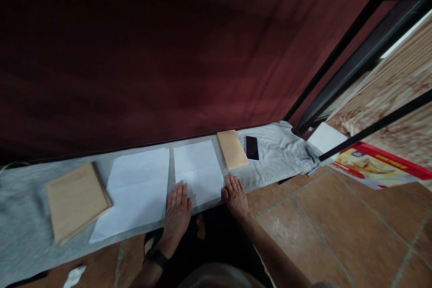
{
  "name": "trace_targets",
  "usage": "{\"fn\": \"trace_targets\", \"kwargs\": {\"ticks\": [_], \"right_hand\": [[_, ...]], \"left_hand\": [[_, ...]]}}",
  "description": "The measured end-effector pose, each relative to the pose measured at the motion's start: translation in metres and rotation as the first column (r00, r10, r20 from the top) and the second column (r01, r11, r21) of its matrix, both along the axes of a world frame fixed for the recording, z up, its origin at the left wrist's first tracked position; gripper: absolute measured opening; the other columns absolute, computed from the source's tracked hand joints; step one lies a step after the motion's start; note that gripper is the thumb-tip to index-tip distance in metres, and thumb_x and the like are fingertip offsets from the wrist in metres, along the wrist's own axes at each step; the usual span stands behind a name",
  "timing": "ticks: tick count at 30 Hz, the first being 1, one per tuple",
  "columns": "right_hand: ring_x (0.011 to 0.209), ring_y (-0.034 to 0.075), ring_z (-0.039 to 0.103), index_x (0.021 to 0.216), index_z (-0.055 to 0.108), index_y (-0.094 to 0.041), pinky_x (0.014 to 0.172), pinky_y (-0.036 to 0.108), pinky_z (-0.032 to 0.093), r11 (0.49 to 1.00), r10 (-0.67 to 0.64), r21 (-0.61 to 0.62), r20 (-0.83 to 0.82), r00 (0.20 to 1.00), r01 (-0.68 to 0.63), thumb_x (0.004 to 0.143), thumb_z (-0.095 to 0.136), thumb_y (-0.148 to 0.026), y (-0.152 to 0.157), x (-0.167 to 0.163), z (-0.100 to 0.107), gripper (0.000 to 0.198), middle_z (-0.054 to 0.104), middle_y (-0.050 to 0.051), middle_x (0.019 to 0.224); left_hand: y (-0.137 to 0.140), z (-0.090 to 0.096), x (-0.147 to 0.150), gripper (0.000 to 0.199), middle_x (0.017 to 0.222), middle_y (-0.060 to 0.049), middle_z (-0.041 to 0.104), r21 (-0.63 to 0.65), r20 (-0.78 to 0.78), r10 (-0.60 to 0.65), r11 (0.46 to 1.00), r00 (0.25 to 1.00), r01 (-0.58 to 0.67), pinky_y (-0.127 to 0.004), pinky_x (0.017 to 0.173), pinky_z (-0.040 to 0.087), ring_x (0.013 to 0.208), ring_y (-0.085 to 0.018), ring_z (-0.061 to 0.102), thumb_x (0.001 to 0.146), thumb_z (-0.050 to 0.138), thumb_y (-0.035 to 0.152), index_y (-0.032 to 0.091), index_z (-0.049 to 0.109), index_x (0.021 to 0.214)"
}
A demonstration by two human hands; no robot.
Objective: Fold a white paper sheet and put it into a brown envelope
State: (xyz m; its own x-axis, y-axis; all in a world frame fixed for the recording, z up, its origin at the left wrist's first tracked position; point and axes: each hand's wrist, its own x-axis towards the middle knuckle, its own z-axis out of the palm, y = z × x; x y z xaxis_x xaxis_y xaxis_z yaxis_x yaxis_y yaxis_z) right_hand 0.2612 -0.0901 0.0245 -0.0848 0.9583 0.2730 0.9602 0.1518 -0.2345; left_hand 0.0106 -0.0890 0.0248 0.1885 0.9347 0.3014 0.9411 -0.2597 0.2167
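Observation:
My left hand [178, 209] lies flat with fingers stretched out, over the lower left edge of a white sheet of paper [198, 168]. My right hand [235, 195] rests flat on the grey cloth at that sheet's lower right corner, fingers extended and holding nothing. Left of this sheet lies more white paper [137, 193] with a faint crease across it. A tan envelope [232, 149] sits just beyond my right hand, with a dark-screened phone [252, 148] to its right. Farther left is a stack of brown envelopes [78, 202].
A grey cloth [276, 153] covers the narrow bench, which runs along a dark red panel [168, 63]. Black metal bars [337, 54] stand at the right. A red and yellow printed box [374, 164] and a white scrap [74, 275] lie on the tiled floor [313, 216].

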Motion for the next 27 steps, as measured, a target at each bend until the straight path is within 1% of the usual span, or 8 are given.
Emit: {"fn": "trace_targets", "kwargs": {"ticks": [2,4,7,9,14,17,23,27], "right_hand": [[0.146,0.027,0.034,0.154,0.034,-0.013,0.118,0.046,0.03,0.999,0.035,-0.001,-0.011,0.999,-0.035,0.104,0.036,-0.025,-0.003,-0.009,0.003,0.052,0.038,0.012,0.158],[0.147,0.026,0.033,0.156,0.032,-0.016,0.119,0.046,0.03,0.99,0.142,-0.01,-0.016,0.99,-0.142,0.103,0.038,-0.025,-0.007,-0.02,0.005,0.054,0.035,0.01,0.16],[0.145,0.024,0.036,0.155,0.034,-0.025,0.119,0.045,0.03,0.966,0.255,-0.035,-0.027,0.967,-0.256,0.103,0.042,-0.032,-0.013,-0.03,0.006,0.053,0.035,0.006,0.16],[0.145,0.024,0.037,0.154,0.035,-0.025,0.119,0.045,0.031,0.968,0.247,-0.042,-0.023,0.969,-0.248,0.103,0.044,-0.034,-0.016,-0.028,0.005,0.053,0.037,0.006,0.159],[0.144,0.024,0.038,0.155,0.032,-0.021,0.12,0.045,0.029,0.981,0.193,-0.019,0.015,0.981,-0.193,0.103,0.044,-0.029,-0.023,-0.002,0.0,0.055,0.04,0.007,0.157],[0.144,0.023,0.038,0.156,0.032,-0.019,0.121,0.044,0.028,0.983,0.183,-0.001,0.03,0.983,-0.183,0.103,0.042,-0.029,-0.026,0.006,-0.002,0.054,0.041,0.007,0.157],[0.144,0.023,0.038,0.155,0.033,-0.018,0.121,0.045,0.027,0.985,0.169,0.021,0.032,0.985,-0.17,0.104,0.042,-0.03,-0.028,0.006,-0.003,0.053,0.042,0.007,0.156],[0.144,0.023,0.039,0.154,0.034,-0.019,0.12,0.045,0.03,0.987,0.157,0.023,0.017,0.987,-0.157,0.103,0.045,-0.03,-0.028,0.004,0.0,0.053,0.044,0.008,0.155]], "left_hand": [[-0.007,0.003,0.006,0.057,0.161,-0.014,0.034,-0.012,-0.029,-0.095,0.995,0.995,0.095,-0.052,0.121,0.026,0.151,-0.029,0.026,0.1,0.03,0.031,0.011,0.035,0.153],[-0.013,0.003,0.012,0.055,0.161,-0.008,0.035,-0.037,-0.063,-0.192,0.981,0.979,0.19,-0.051,0.122,0.024,0.151,-0.027,0.026,0.099,0.034,0.032,0.019,0.037,0.153],[-0.019,-0.001,0.014,0.052,0.16,-0.006,0.038,-0.061,-0.095,-0.22,0.975,0.971,0.214,-0.051,0.122,0.025,0.15,-0.027,0.029,0.099,0.037,0.035,0.024,0.043,0.15],[-0.021,-0.003,0.011,0.053,0.159,-0.008,0.038,-0.056,-0.102,-0.199,0.979,0.975,0.194,-0.05,0.121,0.028,0.149,-0.027,0.031,0.099,0.037,0.037,0.023,0.043,0.15],[-0.024,-0.005,-0.004,0.059,0.157,-0.016,0.04,0.001,-0.104,-0.165,0.986,0.981,0.166,-0.048,0.12,0.031,0.147,-0.028,0.035,0.1,0.034,0.041,0.012,0.041,0.15],[-0.028,-0.007,-0.008,0.061,0.155,-0.019,0.042,0.034,-0.118,-0.134,0.99,0.984,0.139,-0.049,0.118,0.033,0.146,-0.029,0.037,0.1,0.033,0.043,0.008,0.041,0.149],[-0.032,-0.012,-0.013,0.063,0.151,-0.022,0.047,0.084,-0.133,-0.112,0.989,0.985,0.124,-0.048,0.115,0.039,0.142,-0.031,0.043,0.1,0.032,0.046,0.004,0.044,0.146],[-0.032,-0.008,-0.008,0.063,0.152,-0.022,0.046,0.098,-0.133,-0.099,0.989,0.986,0.112,-0.051,0.116,0.036,0.143,-0.033,0.041,0.1,0.034,0.045,0.005,0.044,0.146]]}}
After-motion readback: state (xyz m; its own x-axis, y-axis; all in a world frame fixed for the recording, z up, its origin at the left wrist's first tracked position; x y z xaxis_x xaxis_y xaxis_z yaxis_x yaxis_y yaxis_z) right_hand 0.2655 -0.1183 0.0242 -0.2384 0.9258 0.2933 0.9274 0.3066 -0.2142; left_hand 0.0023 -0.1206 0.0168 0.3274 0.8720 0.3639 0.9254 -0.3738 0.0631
